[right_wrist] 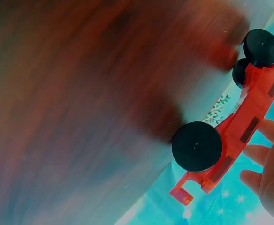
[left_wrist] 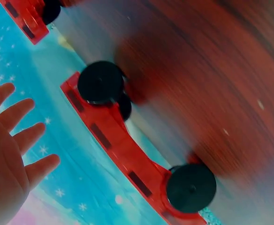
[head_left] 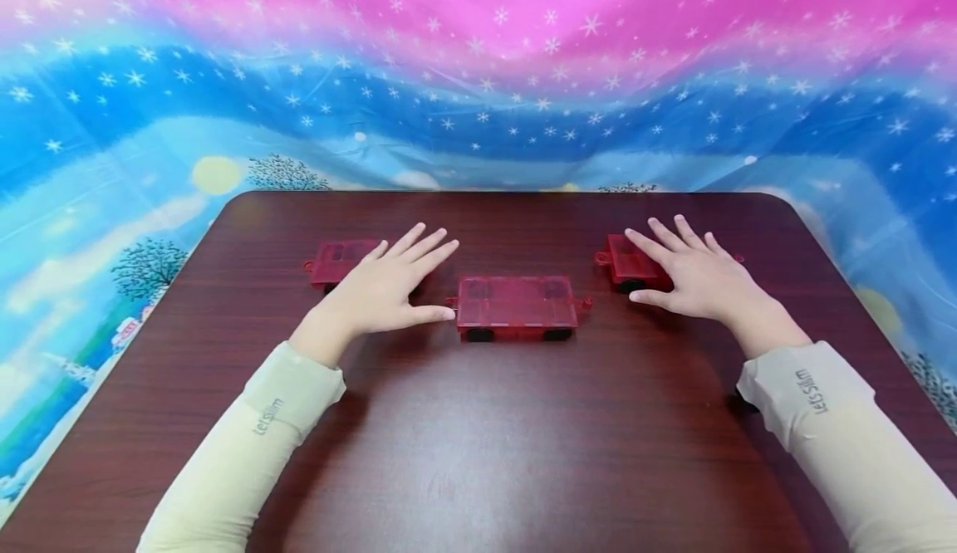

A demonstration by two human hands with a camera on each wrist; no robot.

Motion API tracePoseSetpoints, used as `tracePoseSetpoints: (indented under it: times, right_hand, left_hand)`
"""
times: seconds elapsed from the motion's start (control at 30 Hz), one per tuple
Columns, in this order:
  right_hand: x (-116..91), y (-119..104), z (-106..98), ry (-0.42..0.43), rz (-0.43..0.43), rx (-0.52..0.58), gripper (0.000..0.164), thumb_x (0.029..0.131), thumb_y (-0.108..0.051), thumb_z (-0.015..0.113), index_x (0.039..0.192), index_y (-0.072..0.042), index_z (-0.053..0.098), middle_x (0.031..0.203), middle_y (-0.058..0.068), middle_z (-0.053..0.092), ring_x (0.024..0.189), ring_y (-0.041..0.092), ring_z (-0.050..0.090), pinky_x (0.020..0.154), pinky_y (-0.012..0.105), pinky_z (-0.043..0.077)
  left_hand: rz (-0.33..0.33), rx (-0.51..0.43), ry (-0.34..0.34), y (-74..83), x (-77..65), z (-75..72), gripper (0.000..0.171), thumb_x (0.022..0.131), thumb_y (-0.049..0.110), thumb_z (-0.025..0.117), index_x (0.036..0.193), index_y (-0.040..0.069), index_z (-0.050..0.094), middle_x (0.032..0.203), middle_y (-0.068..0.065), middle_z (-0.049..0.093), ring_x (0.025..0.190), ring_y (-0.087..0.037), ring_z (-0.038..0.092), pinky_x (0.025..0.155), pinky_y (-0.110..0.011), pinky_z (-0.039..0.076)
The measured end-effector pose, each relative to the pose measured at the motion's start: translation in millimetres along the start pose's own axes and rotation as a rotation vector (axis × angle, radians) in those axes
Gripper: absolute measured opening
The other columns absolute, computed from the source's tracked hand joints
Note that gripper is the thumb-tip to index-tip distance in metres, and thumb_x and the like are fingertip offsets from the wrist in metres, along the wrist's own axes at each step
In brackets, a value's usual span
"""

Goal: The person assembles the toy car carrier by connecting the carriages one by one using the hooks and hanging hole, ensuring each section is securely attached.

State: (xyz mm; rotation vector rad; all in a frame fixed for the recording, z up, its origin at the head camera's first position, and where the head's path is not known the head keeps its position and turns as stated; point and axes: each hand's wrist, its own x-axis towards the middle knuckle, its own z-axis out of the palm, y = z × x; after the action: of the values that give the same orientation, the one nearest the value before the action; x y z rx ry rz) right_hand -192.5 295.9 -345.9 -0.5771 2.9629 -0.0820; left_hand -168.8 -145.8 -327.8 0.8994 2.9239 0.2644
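Three translucent red toy car bases with black wheels stand in a spread row on the dark wooden table. My left hand [head_left: 380,291], fingers spread, overlaps the right part of the left car base [head_left: 335,262] in the head view. Its thumb tip comes right up to the coupling of the middle car base [head_left: 516,302]. Over on the other side, my right hand [head_left: 699,279] spreads its fingers above the right car base [head_left: 622,258], hiding much of it. Dark wheels [right_wrist: 196,146] and a small hook [right_wrist: 181,193] show in the right wrist view. Neither hand grips anything.
Rounded corners finish the far edge of the brown table [head_left: 478,453]. Behind it hangs a pink and blue cloth [head_left: 478,71] printed with snowflakes and trees. Small couplings stick out from the ends of the car bases.
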Motion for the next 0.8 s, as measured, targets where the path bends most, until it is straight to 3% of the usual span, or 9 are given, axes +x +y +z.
tracePoseSetpoints:
  times: [0.37, 0.57, 0.8]
  right_hand:
    - [4, -1, 3, -0.029, 0.000, 0.027, 0.088, 0.089, -0.059, 0.063, 0.160, -0.025, 0.022, 0.164, 0.021, 0.019, 0.149, 0.053, 0.012, 0.113, 0.075, 0.015]
    - [7, -2, 1, -0.020, -0.015, 0.081, 0.086, 0.089, -0.052, 0.067, 0.158, -0.022, 0.027, 0.162, 0.024, 0.023, 0.147, 0.055, 0.016, 0.110, 0.076, 0.021]
    - [11, -1, 1, -0.001, -0.026, 0.090, 0.083, 0.089, -0.042, 0.071, 0.157, -0.019, 0.030, 0.159, 0.026, 0.027, 0.145, 0.057, 0.018, 0.110, 0.076, 0.021]
  left_hand:
    - [0.084, -0.078, -0.066, 10.6, 12.1, 9.2, 0.086, 0.085, 0.063, 0.066, 0.155, 0.022, 0.036, 0.159, -0.005, 0.039, 0.151, -0.033, 0.028, 0.119, -0.053, 0.032]
    - [0.107, -0.131, -0.117, 16.3, 17.6, 11.6, 0.085, 0.086, 0.060, 0.068, 0.155, 0.021, 0.037, 0.159, -0.003, 0.039, 0.151, -0.028, 0.029, 0.121, -0.048, 0.030]
    - [0.160, -0.127, -0.159, 21.5, 26.3, 13.4, 0.086, 0.087, 0.057, 0.069, 0.156, 0.018, 0.035, 0.160, -0.005, 0.038, 0.150, -0.024, 0.032, 0.122, -0.044, 0.030]
